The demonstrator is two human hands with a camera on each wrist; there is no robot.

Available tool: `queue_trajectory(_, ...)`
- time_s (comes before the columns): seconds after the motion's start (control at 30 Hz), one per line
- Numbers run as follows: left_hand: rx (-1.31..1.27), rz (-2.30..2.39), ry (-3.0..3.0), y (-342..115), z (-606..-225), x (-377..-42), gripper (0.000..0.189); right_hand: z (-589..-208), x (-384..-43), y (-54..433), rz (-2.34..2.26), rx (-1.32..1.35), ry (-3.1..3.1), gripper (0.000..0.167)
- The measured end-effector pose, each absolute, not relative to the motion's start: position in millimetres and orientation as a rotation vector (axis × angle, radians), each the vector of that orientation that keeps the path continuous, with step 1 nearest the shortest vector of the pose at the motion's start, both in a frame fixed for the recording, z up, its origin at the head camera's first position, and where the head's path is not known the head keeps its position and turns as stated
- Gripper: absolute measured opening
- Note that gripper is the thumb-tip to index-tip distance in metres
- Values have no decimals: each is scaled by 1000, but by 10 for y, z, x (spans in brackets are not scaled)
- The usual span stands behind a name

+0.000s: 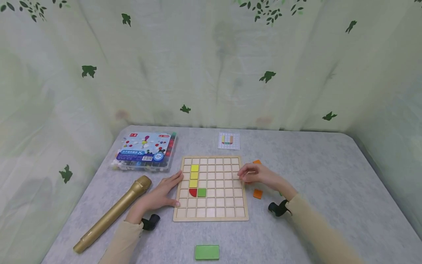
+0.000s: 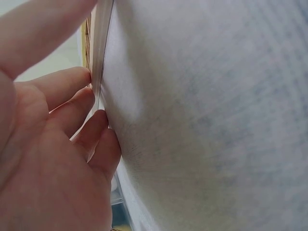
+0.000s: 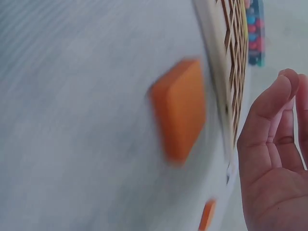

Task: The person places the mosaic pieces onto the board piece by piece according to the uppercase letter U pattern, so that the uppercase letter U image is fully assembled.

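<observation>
In the head view, we seem midway through copying the card onto the board: yellow tiles, a red tile and a green tile sit in cells; extending the bottom row rightward likely comes next. In the left wrist view, our left hand touches the board's edge, fingers extended. In the right wrist view, our right hand bends its fingers near an orange tile on the desk; we cannot tell whether it pinches anything.

leaf-print curtains around a grey table form a booth.

Passage: tabletop between grid board and green block | room right of right hand | left blocked: gold microphone, case | board's right side: orange tile
</observation>
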State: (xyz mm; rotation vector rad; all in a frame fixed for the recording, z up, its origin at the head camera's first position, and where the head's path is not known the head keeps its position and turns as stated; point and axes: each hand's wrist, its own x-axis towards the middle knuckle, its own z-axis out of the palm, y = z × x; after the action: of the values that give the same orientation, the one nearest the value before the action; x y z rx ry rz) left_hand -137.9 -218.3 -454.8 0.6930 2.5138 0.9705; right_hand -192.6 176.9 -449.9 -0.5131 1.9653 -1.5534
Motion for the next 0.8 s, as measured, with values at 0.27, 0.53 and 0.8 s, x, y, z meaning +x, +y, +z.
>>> queue_trajectory(0.27, 708, 957, 2525, -2183, -4554, -1375, 93, -4517, -1807, 2455, -1526, -347, 2114, 34)
queue_trajectory(0.53, 795, 1014, 2531, -2205, -4552, -1362, 93, -4543, -1668, 2972, -1492, -252, 2208, 32)
queue_trajectory(0.8, 715, 975, 2515, -2202, -4560, -1376, 94, -4554, -1551, 3109, -1499, -252, 2248, 34)
